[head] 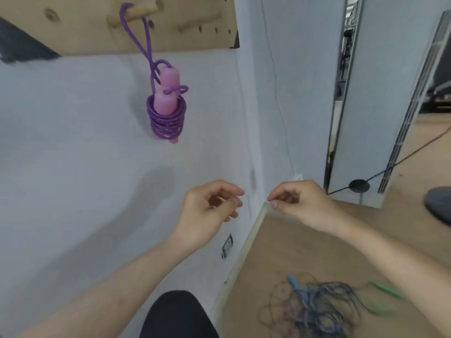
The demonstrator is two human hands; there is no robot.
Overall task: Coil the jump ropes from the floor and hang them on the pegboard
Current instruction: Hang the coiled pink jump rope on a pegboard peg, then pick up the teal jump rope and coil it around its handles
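One rope is hanging up already: the purple rope [167, 118] is dangling from a wooden peg [136, 13] on the pegboard [73, 32], its cord wound in tight rings round the two pink handles [168, 79] and a loop carrying it over the peg. That part is looking finished to me.

The rest is waiting. A tangled pile of ropes [314, 306] is lying on the floor [280, 240] near the foot of the wall [73, 142], well below the board, with a blue handle [296, 285] and a green handle [383, 289] poking out of thin dark cords. It is too blurred for me to count how many ropes are in it. All of that is needing to be untangled, coiled and hung, so I would judge the job as well short of half done.

The person is holding both bare forearms out in front of the wall, below the hung rope and well above the pile. The left hand [210, 206] and the right hand [300, 201] are hovering close together, fingers loosely curled, thumbs near fingertips, and gripping nothing that I can see.
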